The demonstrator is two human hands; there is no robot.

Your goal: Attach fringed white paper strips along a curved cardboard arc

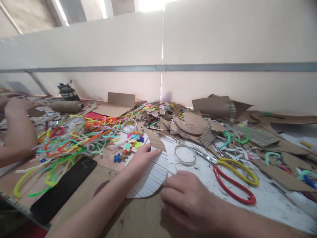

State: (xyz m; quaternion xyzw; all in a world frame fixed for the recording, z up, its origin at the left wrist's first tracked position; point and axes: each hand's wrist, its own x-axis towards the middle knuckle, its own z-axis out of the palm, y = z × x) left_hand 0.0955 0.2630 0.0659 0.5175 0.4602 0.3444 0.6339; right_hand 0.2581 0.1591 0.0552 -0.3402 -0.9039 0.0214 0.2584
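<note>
A rounded white piece with dark parallel lines (151, 175) lies on the table in front of me. My left hand (141, 160) reaches over it, thumb and fingers closed on the edge of a brown cardboard piece (156, 142) at its top. My right hand (182, 198) is at the lower right edge of the lined piece, its fingers curled; whatever they hold, if anything, is hidden. Scissors with one yellow and one red handle (215, 161) lie to the right, beside a clear tape roll (185, 154). Felt flowers (131, 145) sit left of my left hand.
Colourful pipe cleaners (81, 138) and a black phone (64, 188) lie at the left. Cardboard scraps (193, 124) pile up at the back, with a twine spool (67, 106) further left. Another person's arm (19, 132) reaches in at the far left.
</note>
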